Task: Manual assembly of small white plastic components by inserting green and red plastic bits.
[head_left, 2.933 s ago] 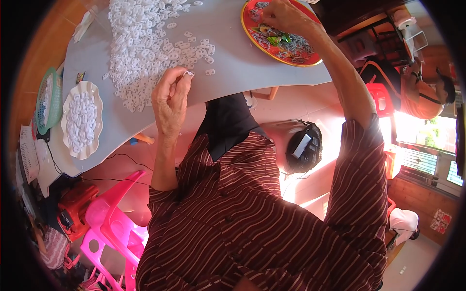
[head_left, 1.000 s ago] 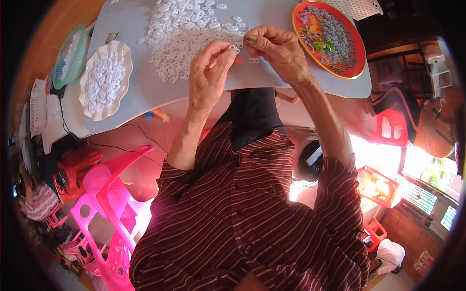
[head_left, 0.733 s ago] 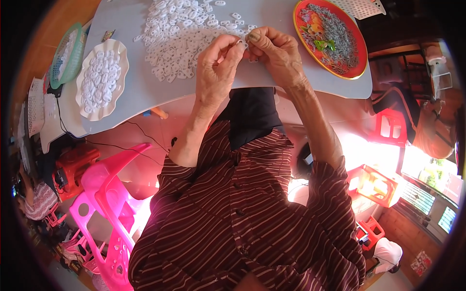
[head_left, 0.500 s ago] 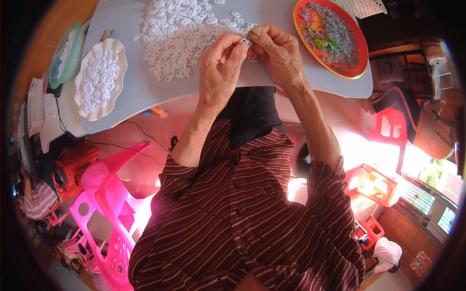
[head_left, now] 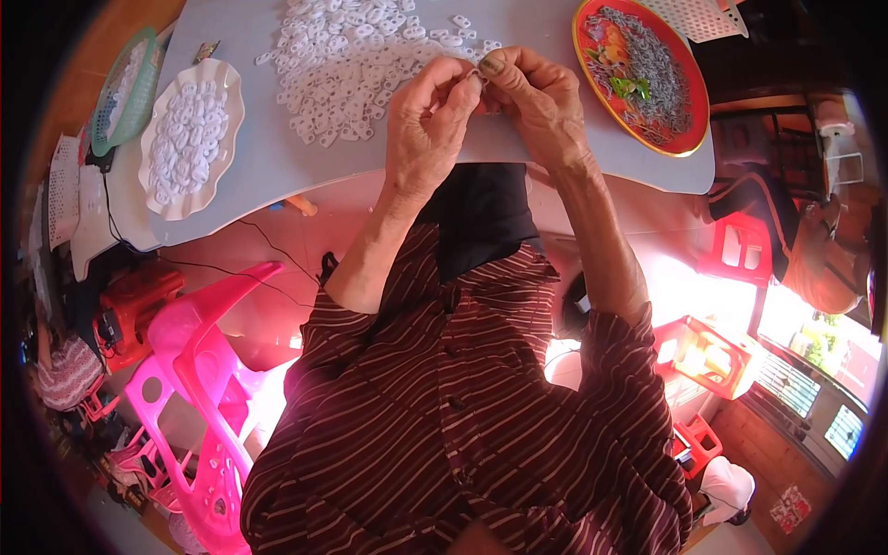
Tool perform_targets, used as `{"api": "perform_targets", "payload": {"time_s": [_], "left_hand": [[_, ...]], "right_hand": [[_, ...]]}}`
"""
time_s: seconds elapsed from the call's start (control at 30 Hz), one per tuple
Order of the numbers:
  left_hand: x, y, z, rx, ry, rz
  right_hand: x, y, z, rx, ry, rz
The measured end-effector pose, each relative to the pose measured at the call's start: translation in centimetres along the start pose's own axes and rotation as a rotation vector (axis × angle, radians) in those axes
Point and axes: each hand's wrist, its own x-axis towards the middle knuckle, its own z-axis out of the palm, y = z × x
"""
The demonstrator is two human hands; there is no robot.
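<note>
My left hand (head_left: pixel 425 125) is pinched, thumb against fingers, on a small white plastic piece (head_left: pixel 477 76) that shows only in part. Fingertip to fingertip with it, my right hand (head_left: pixel 544 106) is closed at the same piece; whatever else it grips is hidden by the fingers. Just beyond and left of the hands spreads a heap of small oval white plastic pieces (head_left: pixel 338 88) with holes in them. To the right of my right hand stands a red plate (head_left: pixel 689 139) with a yellow rim, full of small grey metal parts (head_left: pixel 661 69).
On the left of the grey table (head_left: pixel 277 176) are a wavy-edged white dish (head_left: pixel 228 125) of white pieces and a green basket (head_left: pixel 139 116). A white perforated basket (head_left: pixel 708 18) is at the far right. Below stand a pink chair (head_left: pixel 199 370) and red stools (head_left: pixel 708 356).
Both hands stay together at the small piece, with slight finger shifts; less of the white piece shows now. The whole view has shifted slightly.
</note>
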Motion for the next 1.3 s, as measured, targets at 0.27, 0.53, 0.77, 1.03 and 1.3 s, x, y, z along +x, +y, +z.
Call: {"api": "perform_targets", "payload": {"time_s": [0.27, 0.53, 0.77, 1.03, 1.3], "left_hand": [[0.0, 0.2, 0.2, -0.092, 0.012, -0.002], [-0.2, 0.2, 0.0, -0.062, 0.003, -0.001], [-0.3, -0.1, 0.2, -0.063, 0.035, 0.026], [0.1, -0.8, 0.0, -0.046, 0.028, 0.038], [0.0, -1.4, -0.3, -0.169, -0.038, -0.021]], "right_hand": [[-0.1, 0.1, 0.1, -0.015, 0.043, -0.011], [-0.2, 0.2, 0.1, -0.048, 0.030, -0.014], [-0.3, -0.1, 0.3, -0.118, 0.009, -0.013], [-0.2, 0.0, 0.2, -0.108, 0.026, -0.044], [-0.4, 0.1, 0.4, -0.108, 0.032, -0.097]]}}
